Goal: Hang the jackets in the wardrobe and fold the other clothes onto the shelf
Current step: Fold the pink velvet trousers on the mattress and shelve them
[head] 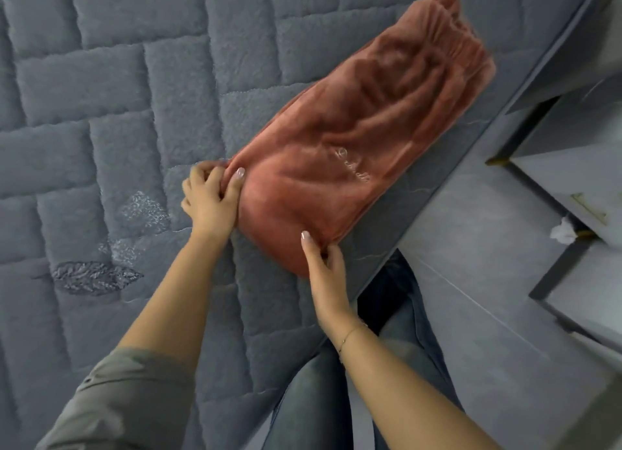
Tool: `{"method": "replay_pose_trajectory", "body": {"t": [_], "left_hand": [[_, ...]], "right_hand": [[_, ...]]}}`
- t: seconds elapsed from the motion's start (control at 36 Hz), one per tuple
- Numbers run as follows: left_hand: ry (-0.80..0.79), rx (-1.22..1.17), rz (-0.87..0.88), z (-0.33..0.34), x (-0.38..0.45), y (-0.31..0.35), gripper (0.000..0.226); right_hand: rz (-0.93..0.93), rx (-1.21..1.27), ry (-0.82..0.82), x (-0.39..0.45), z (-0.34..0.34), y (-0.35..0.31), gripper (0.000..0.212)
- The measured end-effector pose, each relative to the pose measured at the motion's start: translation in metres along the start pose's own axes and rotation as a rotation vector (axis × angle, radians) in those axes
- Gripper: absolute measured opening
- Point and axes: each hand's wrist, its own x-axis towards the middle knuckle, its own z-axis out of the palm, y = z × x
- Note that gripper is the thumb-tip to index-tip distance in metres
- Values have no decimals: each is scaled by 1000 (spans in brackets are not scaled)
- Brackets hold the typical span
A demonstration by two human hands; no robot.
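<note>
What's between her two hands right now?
In the head view, only the near end of the pink garment spans the gap: the left hand pinches one corner and the right hand the other, on the grey bed cover.

We cannot read the pale embroidered script (353, 166) on the pink garment (353, 130); it is too small and soft. The garment's far gathered end is blurred. Fingertips of the left hand (210, 197) and right hand (324, 268) disappear under its near edge. The grey mattress (101, 96) and the pale cabinet (572, 180) run off the frame edges
</note>
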Motion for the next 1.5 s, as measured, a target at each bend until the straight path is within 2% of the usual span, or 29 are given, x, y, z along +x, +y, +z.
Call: {"method": "replay_pose_trajectory", "body": {"t": [0.08, 0.17, 0.33, 0.39, 0.44, 0.56, 0.64, 0.75, 0.81, 0.92, 0.94, 1.03, 1.14, 1.22, 1.25, 1.31, 1.36, 1.42, 1.5], "left_hand": [[-134, -108, 74, -10, -6, -5, 32], [-226, -226, 15, -18, -9, -6, 36], [-247, -125, 2, -19, -15, -10, 35], [-245, -214, -122, -19, -18, -11, 33], [-288, -358, -248, -22, -21, -11, 34], [-363, -509, -388, -32, -22, -1, 32], [-195, -551, -395, -41, -22, 27, 12], [-144, -637, -268, -54, -26, 82, 13], [-181, -725, -195, -61, -28, 112, 11], [-314, -818, -60, -70, -22, 164, 15], [-343, -837, -25, -69, -19, 175, 15], [-402, -858, 110, -61, -8, 206, 13], [-354, -688, 386, -36, 9, 248, 30], [-242, -128, 816, 8, 29, 269, 46], [-223, 78, 876, 25, 35, 273, 52], [-242, 392, 863, 58, 43, 276, 63], [-278, 563, 866, 88, 51, 275, 71], [-283, 630, 880, 112, 62, 277, 70], [-280, 636, 800, 131, 85, 283, 61]], "right_hand": [[-64, -34, -6, -17, 2, 13, 25], [-30, -46, -37, -25, 5, 20, 17], [141, 52, 160, -29, 7, 23, 29], [236, 145, 140, -29, 5, 24, 33], [326, 317, 69, -30, 0, 20, 27], [348, 454, 30, -34, -16, 4, 23], [301, 431, 94, -39, -32, -17, 46], [137, 416, 68, -46, -61, -62, 85], [73, 393, 18, -45, -74, -87, 77], [-27, 349, -66, -28, -95, -140, 19], [-53, 349, -62, -20, -100, -153, 10], [-113, 386, -35, 12, -116, -192, 27], [-52, 471, 4, 69, -138, -246, 25], [31, 521, 15, 112, -152, -271, 34], [59, 511, 27, 124, -155, -275, 38], [71, 375, 99, 148, -159, -276, 44], [-40, 162, 237, 166, -161, -270, 46], [-259, -100, 394, 177, -165, -262, 56], [-530, -486, 384, 186, -167, -255, 57]]}}
